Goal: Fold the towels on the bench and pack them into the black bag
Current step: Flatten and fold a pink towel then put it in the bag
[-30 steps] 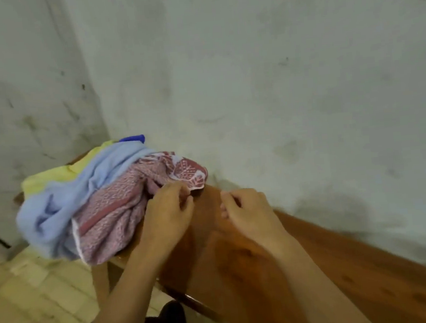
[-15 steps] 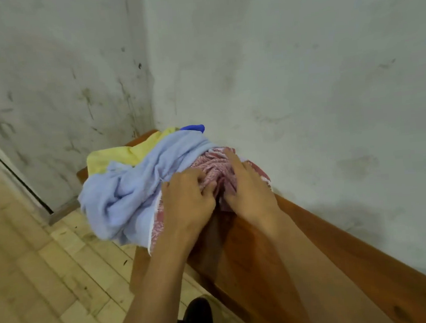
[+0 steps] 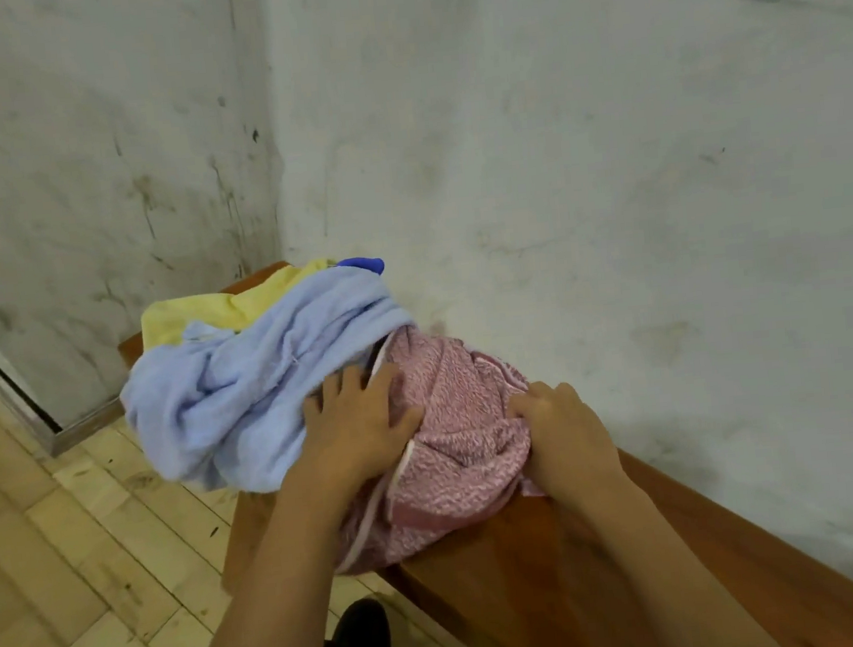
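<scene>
A heap of towels lies at the far end of the wooden bench [image 3: 566, 584]. A pink patterned towel [image 3: 456, 455] is nearest, bunched up and hanging over the front edge. A light blue towel [image 3: 244, 385] is draped over it, with a yellow towel [image 3: 191, 315] behind and a dark blue scrap [image 3: 362, 264] at the back. My left hand [image 3: 356, 422] rests flat with spread fingers where the blue and pink towels meet. My right hand [image 3: 563, 435] grips the pink towel's right side with curled fingers. No black bag is in view.
The bench runs along a stained white wall [image 3: 580, 155] into a corner. Pale wooden flooring [image 3: 74, 560] lies to the left below the bench. A black shoe [image 3: 362, 638] shows at the bottom edge.
Both hands moved apart on the pink towel: the left slid up to the blue towel's edge, the right shifted to the towel's right side and closed on it. More pink towel is exposed.
</scene>
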Motion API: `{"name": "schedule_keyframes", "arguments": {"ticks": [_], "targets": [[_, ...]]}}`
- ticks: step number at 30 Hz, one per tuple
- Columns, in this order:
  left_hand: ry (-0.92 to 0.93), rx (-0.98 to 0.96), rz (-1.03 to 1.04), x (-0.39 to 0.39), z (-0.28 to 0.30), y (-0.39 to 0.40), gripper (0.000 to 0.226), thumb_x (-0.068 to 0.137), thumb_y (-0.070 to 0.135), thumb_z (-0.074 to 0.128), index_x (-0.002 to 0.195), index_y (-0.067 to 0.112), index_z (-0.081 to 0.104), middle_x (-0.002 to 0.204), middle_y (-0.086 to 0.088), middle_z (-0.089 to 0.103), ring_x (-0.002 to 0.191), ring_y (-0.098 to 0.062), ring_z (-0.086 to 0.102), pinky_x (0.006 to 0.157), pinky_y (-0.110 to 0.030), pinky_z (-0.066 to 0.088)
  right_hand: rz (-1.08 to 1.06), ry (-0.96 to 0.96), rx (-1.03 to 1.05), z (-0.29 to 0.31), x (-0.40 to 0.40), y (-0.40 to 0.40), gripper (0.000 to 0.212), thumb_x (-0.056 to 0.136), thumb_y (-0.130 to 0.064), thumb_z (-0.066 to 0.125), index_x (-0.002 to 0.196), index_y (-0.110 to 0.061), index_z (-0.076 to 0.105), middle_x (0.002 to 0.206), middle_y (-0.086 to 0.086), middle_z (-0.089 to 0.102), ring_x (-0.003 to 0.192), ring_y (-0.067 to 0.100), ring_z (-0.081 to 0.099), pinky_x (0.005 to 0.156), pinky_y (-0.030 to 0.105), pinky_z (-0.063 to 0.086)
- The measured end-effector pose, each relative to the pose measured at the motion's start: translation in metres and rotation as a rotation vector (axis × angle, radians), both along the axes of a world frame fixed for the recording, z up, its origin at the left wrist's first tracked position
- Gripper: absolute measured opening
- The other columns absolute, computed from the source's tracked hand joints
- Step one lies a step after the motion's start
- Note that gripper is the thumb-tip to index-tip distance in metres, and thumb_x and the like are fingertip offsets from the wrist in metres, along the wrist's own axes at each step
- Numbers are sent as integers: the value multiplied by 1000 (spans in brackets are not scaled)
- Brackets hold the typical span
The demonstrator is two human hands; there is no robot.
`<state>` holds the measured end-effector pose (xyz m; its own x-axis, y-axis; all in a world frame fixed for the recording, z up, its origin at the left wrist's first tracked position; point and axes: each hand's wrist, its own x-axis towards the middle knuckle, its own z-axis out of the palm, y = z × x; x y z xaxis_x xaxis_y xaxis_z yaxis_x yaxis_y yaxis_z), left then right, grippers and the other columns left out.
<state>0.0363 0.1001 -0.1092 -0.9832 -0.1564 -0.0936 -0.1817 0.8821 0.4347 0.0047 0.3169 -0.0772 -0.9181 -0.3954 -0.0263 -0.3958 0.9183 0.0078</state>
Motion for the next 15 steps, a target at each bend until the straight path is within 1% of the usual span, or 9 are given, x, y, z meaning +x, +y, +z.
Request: {"name": "schedule_keyframes", "arguments": {"ticks": [1, 2, 4, 5, 7, 8, 10, 12, 15], "targets": [[-105, -30, -34, 1, -1, 2, 73, 94, 66, 35, 155, 33, 12, 162, -7, 10, 148, -31, 8, 117, -53, 11, -12, -9, 34, 1, 4, 8, 34, 74, -10, 72, 103, -20, 58, 113, 0, 54, 108, 26, 46, 82, 35, 42], [-165, -32, -56, 2, -2, 3, 77, 93, 69, 33, 156, 35, 6, 164, -7, -1, 150, -31, -2, 118, -54, 5, -27, -21, 41, 1, 7, 15, 37, 72, -8, 74, 102, -21, 57, 112, -2, 52, 108, 25, 45, 82, 35, 40], [-185, -15, -70, 0, -2, 8, 78, 92, 70, 36, 156, 35, 8, 164, -6, -4, 150, -32, -7, 118, -56, 1, -56, -38, -35, -2, 15, 29, 33, 74, -8, 70, 97, -25, 55, 111, -5, 50, 109, 23, 46, 77, 34, 37], [-167, -16, -69, -1, -1, 10, 76, 92, 68, 39, 155, 34, 13, 164, -5, 2, 150, -33, -3, 117, -58, 2, -61, -39, -76, -5, 18, 35, 29, 77, -9, 67, 93, -27, 52, 110, -6, 50, 109, 22, 48, 73, 33, 36], [-83, -26, -94, -1, 4, 16, 68, 92, 61, 49, 150, 31, 29, 156, -4, 27, 146, -29, 19, 116, -55, 14, -54, -46, -125, -10, 25, 45, 25, 81, -13, 65, 91, -29, 50, 108, -6, 51, 108, 21, 50, 71, 34, 41], [-14, -8, -104, 1, 7, 19, 61, 92, 54, 56, 145, 28, 39, 147, -2, 40, 139, -25, 33, 113, -49, 25, -34, -31, -123, -13, 29, 49, 24, 82, -15, 65, 97, -29, 53, 110, -6, 51, 109, 21, 50, 72, 36, 45], [120, 107, -125, 0, 11, 27, 44, 91, 36, 66, 131, 20, 58, 129, 0, 58, 118, -21, 54, 97, -39, 44, -3, 23, -100, -18, 38, 57, 31, 83, -18, 64, 112, -28, 59, 115, -5, 52, 112, 22, 50, 76, 37, 51], [204, 211, -96, -2, 11, 31, 27, 92, 23, 65, 117, 14, 67, 117, -5, 68, 102, -21, 62, 83, -37, 51, 7, 74, -109, -21, 46, 64, 40, 81, -16, 67, 120, -26, 63, 118, -4, 55, 112, 24, 52, 76, 37, 55], [340, 208, 12, -5, 9, 35, 19, 96, 16, 58, 111, 14, 69, 107, -8, 71, 89, -24, 64, 75, -38, 52, 33, 193, -182, -25, 59, 79, 55, 69, -12, 83, 121, -20, 67, 114, 3, 62, 103, 29, 61, 70, 41, 60]]}}
